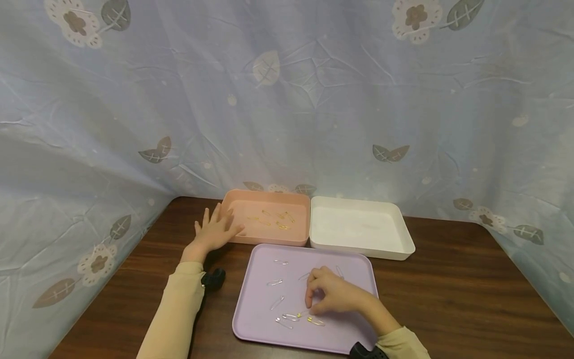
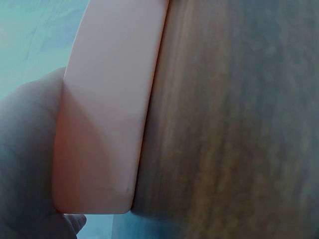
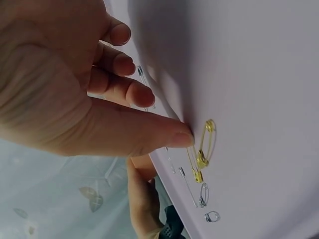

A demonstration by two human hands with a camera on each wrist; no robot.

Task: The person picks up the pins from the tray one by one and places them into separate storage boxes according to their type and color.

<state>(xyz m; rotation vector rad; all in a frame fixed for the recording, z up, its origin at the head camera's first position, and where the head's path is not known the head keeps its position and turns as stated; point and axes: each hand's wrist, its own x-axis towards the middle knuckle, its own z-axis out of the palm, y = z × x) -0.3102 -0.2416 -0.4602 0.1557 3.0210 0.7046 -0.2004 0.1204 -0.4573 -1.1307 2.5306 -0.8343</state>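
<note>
My left hand [image 1: 214, 232] lies against the left end of the pink tray [image 1: 269, 240], fingers spread. Several gold safety pins [image 1: 282, 227] lie inside that tray. Over the lilac tray [image 1: 251, 324], my right hand [image 1: 334, 291] reaches down with bent fingers, and a small gap shows between thumb and index fingertip in the head view. Its thumb tip comes right to one end of a gold safety pin [image 3: 198, 175]; contact is unclear. Close by lies another gold safety pin [image 3: 207, 142]. Several silver safety pins [image 1: 277, 302] are scattered over the lilac tray.
A white tray [image 1: 405, 253] stands to the right of the pink one, behind the lilac tray. All three sit on a dark wooden table [image 1: 457, 279]. A patterned curtain [image 1: 314, 124] hangs along the back and left side.
</note>
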